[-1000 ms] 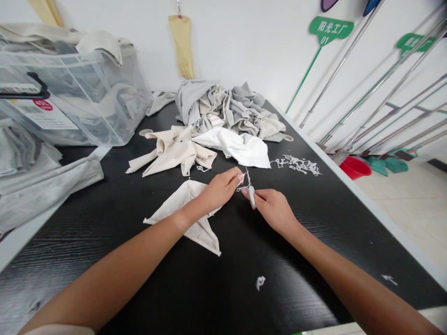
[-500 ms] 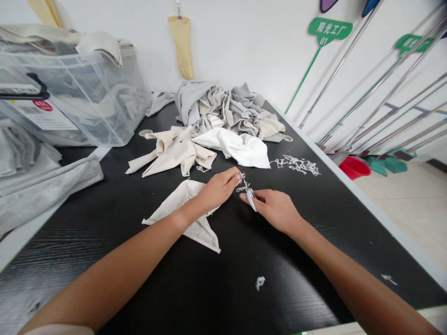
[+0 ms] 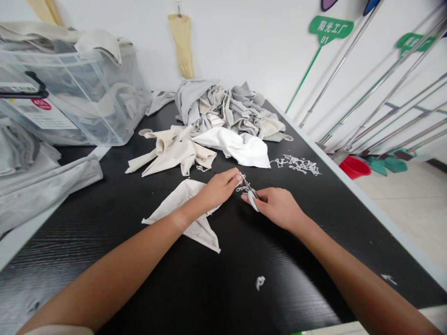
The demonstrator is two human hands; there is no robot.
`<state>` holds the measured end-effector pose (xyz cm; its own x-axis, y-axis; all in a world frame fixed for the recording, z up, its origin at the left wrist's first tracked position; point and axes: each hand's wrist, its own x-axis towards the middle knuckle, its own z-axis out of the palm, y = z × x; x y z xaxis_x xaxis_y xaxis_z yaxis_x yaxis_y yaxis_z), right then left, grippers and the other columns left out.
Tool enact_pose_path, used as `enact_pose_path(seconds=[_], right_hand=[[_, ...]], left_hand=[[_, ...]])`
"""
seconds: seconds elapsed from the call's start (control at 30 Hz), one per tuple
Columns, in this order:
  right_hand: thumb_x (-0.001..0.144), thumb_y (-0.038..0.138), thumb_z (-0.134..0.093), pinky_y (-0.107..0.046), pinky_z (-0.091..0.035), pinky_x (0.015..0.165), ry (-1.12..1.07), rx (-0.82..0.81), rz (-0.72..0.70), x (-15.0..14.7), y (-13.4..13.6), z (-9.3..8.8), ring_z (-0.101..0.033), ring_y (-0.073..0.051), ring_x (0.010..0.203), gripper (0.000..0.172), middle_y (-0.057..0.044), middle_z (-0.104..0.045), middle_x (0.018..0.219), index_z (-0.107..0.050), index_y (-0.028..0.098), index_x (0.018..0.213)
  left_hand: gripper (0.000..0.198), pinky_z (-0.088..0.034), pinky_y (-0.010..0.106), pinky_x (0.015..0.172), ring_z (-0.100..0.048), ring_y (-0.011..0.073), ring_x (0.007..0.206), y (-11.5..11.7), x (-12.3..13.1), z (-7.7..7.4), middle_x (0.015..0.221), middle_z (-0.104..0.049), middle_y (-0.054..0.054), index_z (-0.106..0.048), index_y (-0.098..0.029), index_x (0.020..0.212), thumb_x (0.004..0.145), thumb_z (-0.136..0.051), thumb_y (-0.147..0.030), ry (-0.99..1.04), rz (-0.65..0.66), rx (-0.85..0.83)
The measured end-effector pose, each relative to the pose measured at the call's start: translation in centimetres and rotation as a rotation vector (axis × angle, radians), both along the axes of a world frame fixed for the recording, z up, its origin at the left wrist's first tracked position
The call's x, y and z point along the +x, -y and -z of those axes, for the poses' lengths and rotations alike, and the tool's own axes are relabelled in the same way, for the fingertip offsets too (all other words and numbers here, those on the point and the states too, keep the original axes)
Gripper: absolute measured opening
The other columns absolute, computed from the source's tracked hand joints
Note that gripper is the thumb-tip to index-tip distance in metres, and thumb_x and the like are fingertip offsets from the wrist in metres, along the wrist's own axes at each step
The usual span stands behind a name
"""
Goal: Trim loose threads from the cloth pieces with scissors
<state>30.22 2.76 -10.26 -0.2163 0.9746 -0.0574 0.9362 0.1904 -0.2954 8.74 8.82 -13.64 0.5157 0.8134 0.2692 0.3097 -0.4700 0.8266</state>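
Observation:
My left hand [image 3: 220, 190] pinches the edge of a cream cloth piece [image 3: 181, 209] that lies flat on the black table [image 3: 244, 279]. Just to its right, my right hand [image 3: 277, 207] is closed around small thread snips [image 3: 250, 193] with a pale blue grip. The blades point up and left at the pinched cloth edge, where a bit of white thread hangs. Both hands sit close together near the middle of the table.
Behind the hands lie cream and white cloth pieces [image 3: 195, 149] and a grey-beige heap [image 3: 226, 107]. White thread trimmings [image 3: 298, 164] lie at right, one scrap [image 3: 260, 282] nearer me. A clear bin [image 3: 77, 93] of fabric stands at left. Mop poles [image 3: 384, 88] lean on the right wall.
The snips have tilted from nearly upright to leaning left toward the pinched cloth edge, and my right hand has shifted slightly right and down. My left hand has stayed in place.

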Motion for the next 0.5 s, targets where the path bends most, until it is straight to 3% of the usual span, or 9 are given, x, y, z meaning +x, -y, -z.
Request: enact_pose_path(seconds=[0.5], right_hand=[[0.099, 0.07, -0.049, -0.031, -0.021, 0.058, -0.022, -0.002, -0.022, 0.32, -0.27, 0.04, -0.043, -0.014, 0.053, 0.062, -0.001, -0.053, 0.056, -0.056, 0.02, 0.061]], left_hand=[[0.032, -0.045, 0.028, 0.086, -0.062, 0.0173, 0.09, -0.44, 0.14, 0.26, 0.093, -0.066, 0.001, -0.061, -0.02, 0.092, 0.108, -0.041, -0.04, 0.025, 0.033, -0.039]])
